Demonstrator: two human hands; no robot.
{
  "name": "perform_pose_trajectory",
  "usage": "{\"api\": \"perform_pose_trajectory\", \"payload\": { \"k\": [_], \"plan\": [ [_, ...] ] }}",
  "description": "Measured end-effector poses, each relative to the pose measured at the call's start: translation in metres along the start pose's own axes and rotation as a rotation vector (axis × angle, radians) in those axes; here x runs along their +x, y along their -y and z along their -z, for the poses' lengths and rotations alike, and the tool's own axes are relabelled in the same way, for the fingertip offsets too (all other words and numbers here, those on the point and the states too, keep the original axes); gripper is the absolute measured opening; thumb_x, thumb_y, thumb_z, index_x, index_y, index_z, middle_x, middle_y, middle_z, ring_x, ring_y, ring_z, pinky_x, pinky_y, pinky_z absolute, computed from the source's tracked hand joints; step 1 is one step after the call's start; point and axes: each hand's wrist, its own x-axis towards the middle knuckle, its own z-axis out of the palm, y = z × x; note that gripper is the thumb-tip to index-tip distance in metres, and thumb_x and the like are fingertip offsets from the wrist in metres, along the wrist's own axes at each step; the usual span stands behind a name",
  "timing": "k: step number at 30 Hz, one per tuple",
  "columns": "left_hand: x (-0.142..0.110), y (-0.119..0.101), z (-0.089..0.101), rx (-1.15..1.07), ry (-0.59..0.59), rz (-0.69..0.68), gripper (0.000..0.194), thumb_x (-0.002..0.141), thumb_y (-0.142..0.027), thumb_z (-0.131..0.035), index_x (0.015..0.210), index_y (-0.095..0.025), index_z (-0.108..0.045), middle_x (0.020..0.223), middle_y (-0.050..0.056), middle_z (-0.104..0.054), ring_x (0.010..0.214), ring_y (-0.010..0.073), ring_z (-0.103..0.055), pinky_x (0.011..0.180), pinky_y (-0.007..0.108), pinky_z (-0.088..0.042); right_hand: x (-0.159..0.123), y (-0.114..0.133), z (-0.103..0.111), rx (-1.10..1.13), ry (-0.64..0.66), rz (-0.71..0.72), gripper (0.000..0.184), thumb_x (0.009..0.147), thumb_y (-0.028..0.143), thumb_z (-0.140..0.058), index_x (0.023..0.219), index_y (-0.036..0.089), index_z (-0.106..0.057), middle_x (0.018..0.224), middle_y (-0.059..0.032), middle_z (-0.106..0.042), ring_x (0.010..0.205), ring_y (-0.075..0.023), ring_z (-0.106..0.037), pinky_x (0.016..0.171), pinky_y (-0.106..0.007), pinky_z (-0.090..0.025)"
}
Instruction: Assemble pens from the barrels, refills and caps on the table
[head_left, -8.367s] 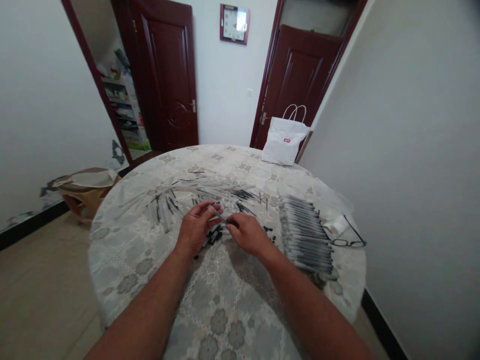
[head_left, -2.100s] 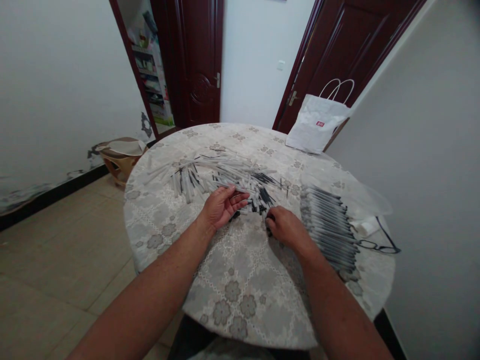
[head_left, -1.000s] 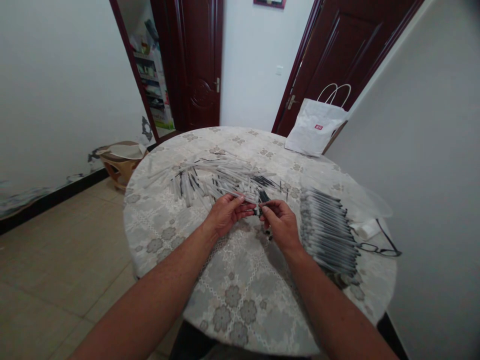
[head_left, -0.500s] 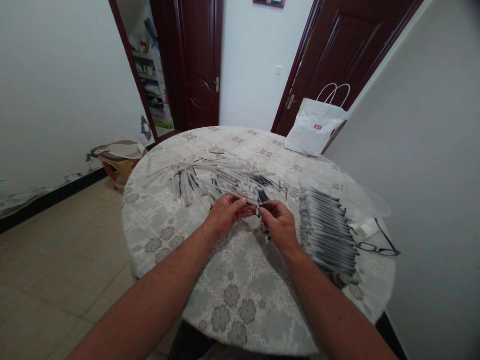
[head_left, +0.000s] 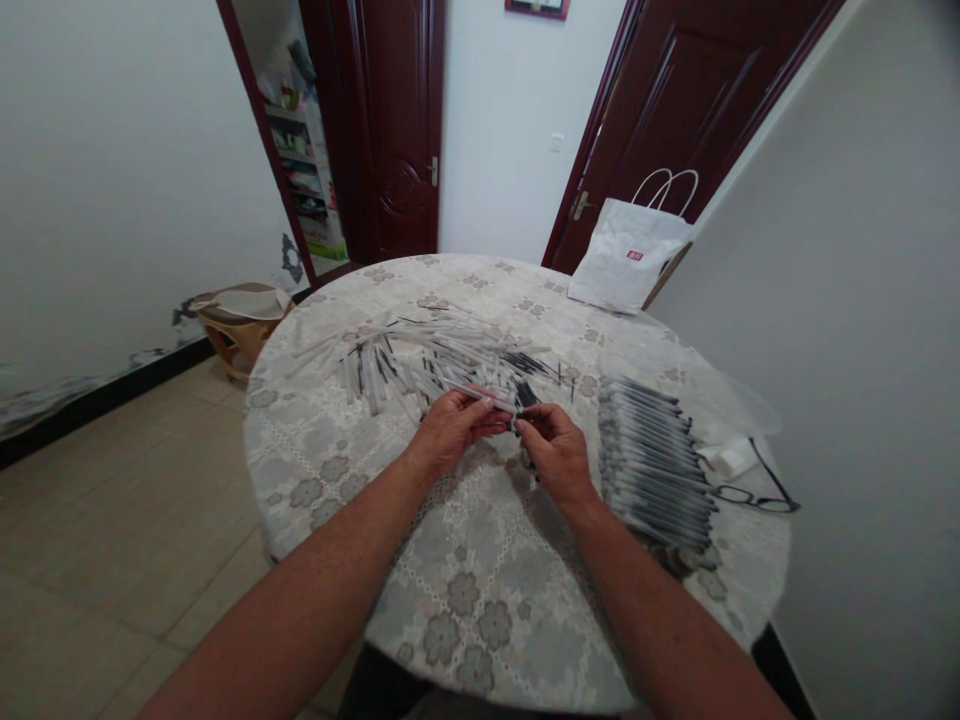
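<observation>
Over the near middle of the table, my left hand (head_left: 450, 432) is closed around a slim whitish pen (head_left: 504, 404), which points to the right. The fingertips of my right hand (head_left: 559, 455) pinch at the pen's dark right end; the small part between them is mostly hidden. Just beyond both hands lies a loose heap of translucent white pen tubes (head_left: 450, 345) mixed with thin dark sticks. Small black pieces (head_left: 527, 393) form a cluster beside the right fingertips. To the right of my right hand, a neat stack of pens (head_left: 652, 460) lies with dark ends facing right.
A patterned cloth covers the round table (head_left: 322, 440). Eyeglasses (head_left: 757, 498) and a crumpled white item (head_left: 731, 458) lie right of the stack. At the back right stands a white paper bag (head_left: 630, 255). A wooden stool (head_left: 240, 325) is on the floor at left.
My right fingertips have shifted very slightly left, closer against the pen's end. The left hand keeps its hold, and the heap and stack look the same.
</observation>
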Motion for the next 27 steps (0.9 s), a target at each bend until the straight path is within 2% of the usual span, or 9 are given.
{"api": "perform_pose_trajectory", "payload": {
  "k": [13, 27],
  "plan": [
    [0.0011, 0.0015, 0.0014, 0.008, 0.028, 0.012, 0.029, 0.079, -0.027, -0.082, 0.098, -0.014, -0.065, 0.1, 0.013, -0.077, 0.088, 0.0247, -0.077, 0.081, 0.038, -0.063, 0.0016, -0.0032, 0.0007, 0.016, 0.015, -0.009, 0.027, 0.082, 0.043, -0.073, 0.096, 0.021, -0.065, 0.074, 0.0011, -0.066, 0.058, -0.0133, -0.055, 0.053, -0.025, -0.044],
    [-0.001, -0.0015, -0.0013, 0.08, 0.012, 0.013, 0.026, 0.079, -0.029, -0.082, 0.095, -0.014, -0.067, 0.094, 0.012, -0.078, 0.086, 0.024, -0.077, 0.08, 0.038, -0.063, -0.0005, -0.0003, 0.0044, -0.135, -0.013, 0.123, 0.023, 0.086, 0.041, -0.07, 0.097, 0.02, -0.069, 0.078, -0.0006, -0.068, 0.067, -0.0157, -0.059, 0.063, -0.026, -0.045]
  ]
}}
